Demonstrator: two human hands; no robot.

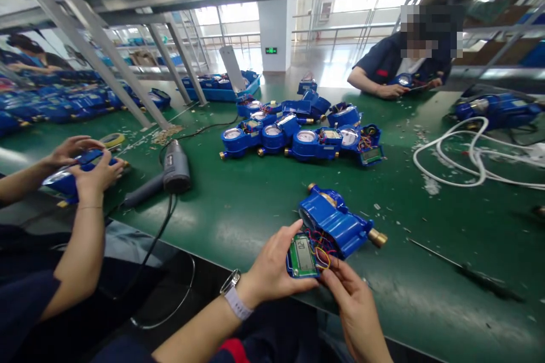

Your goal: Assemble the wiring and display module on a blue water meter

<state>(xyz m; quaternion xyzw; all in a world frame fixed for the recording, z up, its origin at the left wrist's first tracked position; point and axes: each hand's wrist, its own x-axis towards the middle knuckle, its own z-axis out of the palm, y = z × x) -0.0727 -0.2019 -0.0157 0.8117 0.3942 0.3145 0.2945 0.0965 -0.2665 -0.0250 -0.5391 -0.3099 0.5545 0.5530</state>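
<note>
Between thumb and fingers, my left hand (270, 261) grips a green circuit board (303, 255) with a small lit display, seated in a blue holder. My right hand (349, 289) has its fingers closed at the board's right edge, on thin wires (322, 258), one of them a yellow loop; the exact pinch is partly hidden. Red and dark wires run from the board into a blue water meter (336, 221) tilted on its side just beyond my hands. Its brass threaded end points right.
Several blue water meters (306, 136) cluster further back on the green table (238, 204). A heat gun (176, 167) lies left, beside a co-worker's hands (91, 170) on another meter. At right are a screwdriver (468, 272) and a white cable (443, 147). Another person (409, 62) sits opposite.
</note>
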